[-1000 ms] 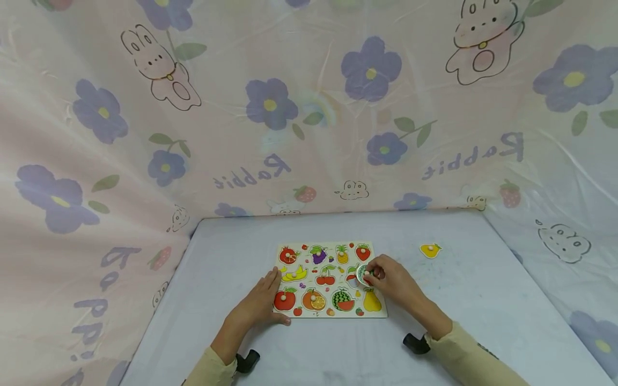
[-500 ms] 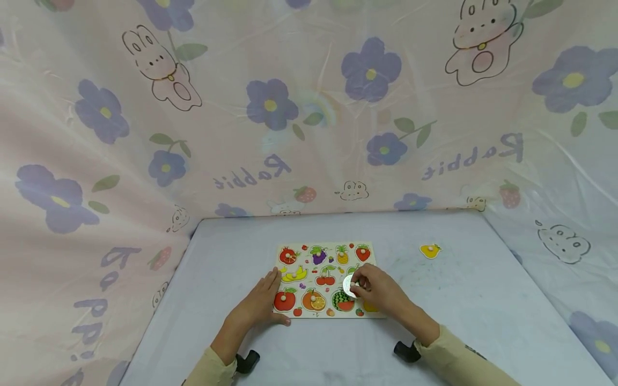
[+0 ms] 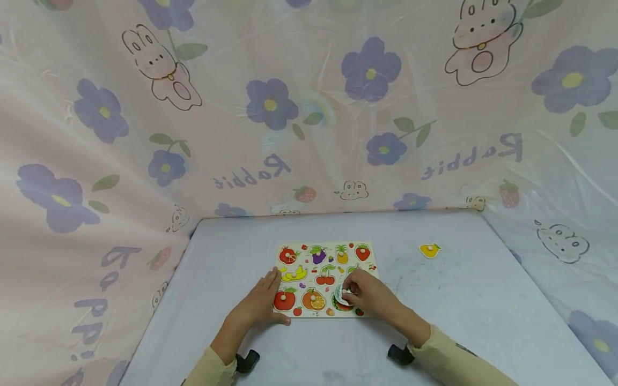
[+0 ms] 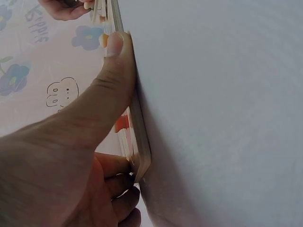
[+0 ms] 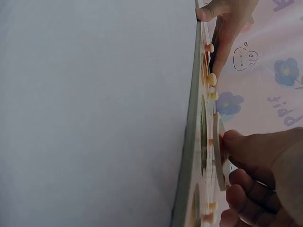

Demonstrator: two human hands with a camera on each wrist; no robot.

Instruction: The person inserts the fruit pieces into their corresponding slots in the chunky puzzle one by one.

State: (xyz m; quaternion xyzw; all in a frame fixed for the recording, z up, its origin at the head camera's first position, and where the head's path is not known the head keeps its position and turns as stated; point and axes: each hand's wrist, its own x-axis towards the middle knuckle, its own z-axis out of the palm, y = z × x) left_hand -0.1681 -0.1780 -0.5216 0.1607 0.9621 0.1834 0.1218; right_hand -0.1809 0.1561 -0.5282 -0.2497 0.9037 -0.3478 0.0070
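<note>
My right hand (image 3: 373,293) pinches a round watermelon puzzle piece (image 5: 218,156) between thumb and fingertips. The piece is tilted over the watermelon picture at the near right of the wooden fruit puzzle board (image 3: 350,315), and the right wrist view shows it just off the board's face. My left hand (image 3: 263,299) steadies the near left corner: the fingers lie along the left edge, and the thumb (image 4: 116,61) presses the near edge. A yellow pear piece (image 3: 429,250) lies on the table right of the board. The board's lower right pear picture is hidden by my right hand.
Knobbed pieces such as the apple (image 3: 284,299), orange (image 3: 309,300) and cherries (image 3: 325,277) sit in the board. A white cloth covers the table (image 3: 232,236). Patterned curtains (image 3: 318,64) rise behind and at both sides.
My right hand has carried the watermelon piece left and toward me, from the board's right edge to over the watermelon picture. The left hand and the pear piece have stayed put.
</note>
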